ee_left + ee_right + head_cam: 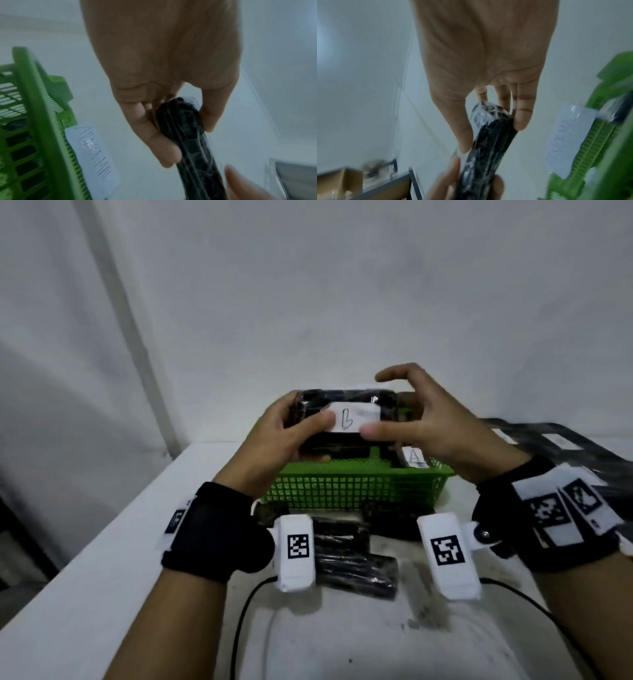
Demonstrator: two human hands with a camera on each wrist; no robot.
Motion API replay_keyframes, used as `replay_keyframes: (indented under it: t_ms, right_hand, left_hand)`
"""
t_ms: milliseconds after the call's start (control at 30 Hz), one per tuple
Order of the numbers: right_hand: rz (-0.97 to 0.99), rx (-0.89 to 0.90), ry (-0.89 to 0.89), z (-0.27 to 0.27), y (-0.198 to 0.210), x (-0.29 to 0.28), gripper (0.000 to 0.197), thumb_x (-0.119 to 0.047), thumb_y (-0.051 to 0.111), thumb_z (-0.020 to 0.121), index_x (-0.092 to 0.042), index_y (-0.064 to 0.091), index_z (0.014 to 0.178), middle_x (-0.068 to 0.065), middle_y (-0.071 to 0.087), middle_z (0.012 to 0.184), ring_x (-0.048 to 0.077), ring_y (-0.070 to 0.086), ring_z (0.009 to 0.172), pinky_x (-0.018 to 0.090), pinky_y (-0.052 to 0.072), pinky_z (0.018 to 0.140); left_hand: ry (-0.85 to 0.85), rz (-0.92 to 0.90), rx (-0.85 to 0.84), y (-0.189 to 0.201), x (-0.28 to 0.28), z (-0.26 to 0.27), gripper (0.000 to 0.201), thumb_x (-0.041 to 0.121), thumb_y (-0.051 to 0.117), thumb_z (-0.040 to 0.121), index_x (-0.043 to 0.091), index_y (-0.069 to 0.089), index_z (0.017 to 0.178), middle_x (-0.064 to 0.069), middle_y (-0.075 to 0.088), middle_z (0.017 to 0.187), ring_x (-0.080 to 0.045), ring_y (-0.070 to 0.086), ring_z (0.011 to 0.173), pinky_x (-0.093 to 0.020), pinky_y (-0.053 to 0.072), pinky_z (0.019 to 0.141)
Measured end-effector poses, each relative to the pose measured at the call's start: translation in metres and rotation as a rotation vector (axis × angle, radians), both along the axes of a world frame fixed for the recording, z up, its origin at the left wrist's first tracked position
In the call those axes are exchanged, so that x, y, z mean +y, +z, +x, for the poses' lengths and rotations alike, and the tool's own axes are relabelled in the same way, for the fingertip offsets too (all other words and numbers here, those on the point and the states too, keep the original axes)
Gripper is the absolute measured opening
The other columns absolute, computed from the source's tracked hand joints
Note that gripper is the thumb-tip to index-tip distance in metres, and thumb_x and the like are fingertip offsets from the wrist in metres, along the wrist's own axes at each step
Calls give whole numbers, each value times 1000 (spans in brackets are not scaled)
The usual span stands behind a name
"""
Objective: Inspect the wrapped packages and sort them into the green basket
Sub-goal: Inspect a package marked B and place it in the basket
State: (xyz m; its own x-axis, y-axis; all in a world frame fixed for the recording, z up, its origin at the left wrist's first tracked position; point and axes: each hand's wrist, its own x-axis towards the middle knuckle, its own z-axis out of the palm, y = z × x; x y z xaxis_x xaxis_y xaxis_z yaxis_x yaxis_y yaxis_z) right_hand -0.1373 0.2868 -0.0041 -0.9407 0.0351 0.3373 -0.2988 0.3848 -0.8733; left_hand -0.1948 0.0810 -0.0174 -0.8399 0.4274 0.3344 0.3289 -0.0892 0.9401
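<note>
I hold a black plastic-wrapped package [342,402] level above the green basket [356,489], its white label [352,419] marked "b" facing me. My left hand [308,424] grips its left end, thumb on the front. My right hand [383,422] pinches the right end, thumb beside the label and index finger raised clear. The left wrist view shows the package's end [188,128] between my thumb and fingers [154,135]. In the right wrist view the other end [491,128] sits between thumb and fingers [522,119]. Another package labelled "A" [414,457] lies inside the basket.
Several black wrapped packages [352,563] lie on the white table [137,525] just in front of the basket. More dark packages [555,440] are piled at the far right. A handwritten white label [92,155] is stuck on the basket's outer wall. A white wall stands close behind.
</note>
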Motion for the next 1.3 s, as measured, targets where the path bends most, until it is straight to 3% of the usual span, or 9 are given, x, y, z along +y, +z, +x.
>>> replay_keyframes:
  t_ms: [100,200,433,533,667,833,1033,1133,1300]
  right_hand:
    - [-308,27,45,-11,4,-10,59,-24,83,69,-15,61,123,-3,78,95,15,75,83,29,59,64]
    - [-267,35,70,-11,2,-16,36,-15,76,85,-10,65,119,-4,75,93,17,75,88,33,63,66]
    - [-237,175,-45,-5,1,-13,32,-8,81,82,-10,66,111,-2,71,84,14,73,77,25,58,56]
    - [-211,207,-43,-3,2,-7,32,-8,81,82,-15,65,108,-3,72,89,14,73,82,29,61,65]
    - [-86,303,-47,1,1,0,39,-6,82,80,-19,59,109,-5,67,99,8,69,93,28,57,82]
    - [-249,124,58,1,1,-1,32,-38,75,83,-24,58,106,-6,68,105,14,71,100,39,61,85]
    - [-368,178,-37,2,3,-3,33,-19,76,88,-13,55,113,4,69,95,19,77,83,34,63,72]
    - [-365,215,-55,2,3,-8,32,-20,78,87,-14,53,107,3,68,93,19,77,82,37,64,73]
    - [-412,222,40,4,9,-8,50,-21,83,73,-19,59,117,10,64,123,19,71,106,38,59,94]
  left_hand:
    - [6,98,15,7,-1,-7,26,11,62,93,6,60,119,-1,69,98,-11,71,81,-24,57,59]
    - [-7,91,17,6,1,-10,23,13,62,96,9,62,118,-4,69,102,-13,70,82,-23,56,58]
    - [55,3,157,6,15,-2,30,25,71,87,15,61,112,-1,69,88,-17,65,65,-24,43,48]
    - [66,-46,211,10,17,3,20,21,69,94,18,56,109,5,68,93,-12,68,70,-26,47,49]
    - [-34,-40,141,16,16,11,24,36,62,93,24,53,112,-4,70,110,-26,75,83,-28,56,56]
    - [-73,134,107,12,24,7,6,22,61,97,21,58,101,-7,64,109,-21,70,96,-34,58,79]
    - [14,157,188,7,34,7,5,18,64,89,20,60,91,-5,64,95,-13,69,84,-23,54,62]
    - [68,151,242,7,33,6,6,20,63,91,20,59,96,-1,65,93,-11,69,81,-23,53,58]
    - [-38,136,95,15,26,13,26,40,51,99,25,54,121,-5,66,124,-17,72,103,-30,58,73]
